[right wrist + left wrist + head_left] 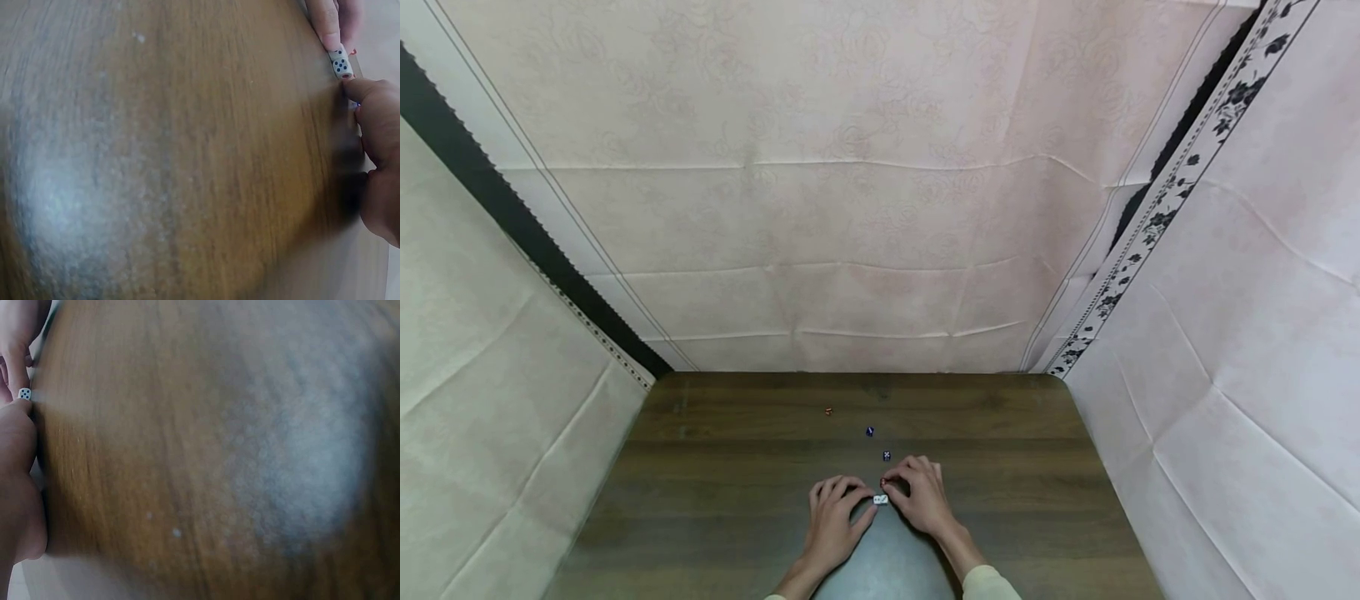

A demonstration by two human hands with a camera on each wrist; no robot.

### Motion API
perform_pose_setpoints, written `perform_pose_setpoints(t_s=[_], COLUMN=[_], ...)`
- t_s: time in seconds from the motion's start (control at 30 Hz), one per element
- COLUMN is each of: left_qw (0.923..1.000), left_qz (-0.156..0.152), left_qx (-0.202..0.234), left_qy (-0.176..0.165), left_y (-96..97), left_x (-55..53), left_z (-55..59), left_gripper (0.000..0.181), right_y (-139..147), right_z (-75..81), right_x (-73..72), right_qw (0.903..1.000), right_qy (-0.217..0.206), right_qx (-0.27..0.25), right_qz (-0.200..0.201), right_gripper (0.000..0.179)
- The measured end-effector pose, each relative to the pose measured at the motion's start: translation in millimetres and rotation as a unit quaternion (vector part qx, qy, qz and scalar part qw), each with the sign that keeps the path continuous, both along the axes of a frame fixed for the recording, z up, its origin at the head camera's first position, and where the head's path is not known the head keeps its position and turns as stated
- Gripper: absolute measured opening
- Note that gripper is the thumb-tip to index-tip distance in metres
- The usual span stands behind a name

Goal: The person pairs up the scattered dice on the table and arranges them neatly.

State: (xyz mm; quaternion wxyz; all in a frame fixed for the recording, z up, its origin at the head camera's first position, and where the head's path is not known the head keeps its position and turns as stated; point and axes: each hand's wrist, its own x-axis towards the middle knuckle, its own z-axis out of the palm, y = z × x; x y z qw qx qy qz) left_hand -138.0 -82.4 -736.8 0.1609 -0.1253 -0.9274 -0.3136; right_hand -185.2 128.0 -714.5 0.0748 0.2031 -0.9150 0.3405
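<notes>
— Which step is this?
— Placing, we judge: our right hand (924, 497) pinches the red die (883, 482) just beyond the white dice (881, 500); our left hand (832, 521) pinches those.
— Next probably needs gentle release.

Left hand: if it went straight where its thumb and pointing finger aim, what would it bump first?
The white dice, right by the left hand and probably touching it. Next, it seems, would come the right hand, though depth is hard to judge.

Left hand (835, 515) and right hand (922, 497) nearly meet, both apparently pinching.
</notes>
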Motion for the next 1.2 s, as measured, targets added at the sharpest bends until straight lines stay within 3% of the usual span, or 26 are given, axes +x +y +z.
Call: perform_pose_setpoints(t_s=[0.6, 0.9, 1.2], left_qw=[0.9997, 0.9999, 0.9992], left_qz=[0.000, -0.001, -0.027], left_qx=[0.000, -0.001, 0.028], left_qy=[0.023, 0.013, -0.005], left_y=[-0.2, -0.7, -7.4], left_x=[-1.2, -0.7, -2.5], left_z=[-2.8, -3.1, -4.1], left_gripper=[0.017, 0.019, 0.027], right_y=[1.3, 1.3, 0.7], right_z=[-6.2, -7.0, -6.7], right_x=[-1.3, -0.6, -1.1], right_qw=[0.9999, 1.0000, 1.0000], right_qy=[0.012, 0.003, 0.005], right_qx=[-0.010, -0.006, -0.003], right_qz=[0.002, -0.003, -0.004], right_gripper=[0.010, 0.010, 0.010])
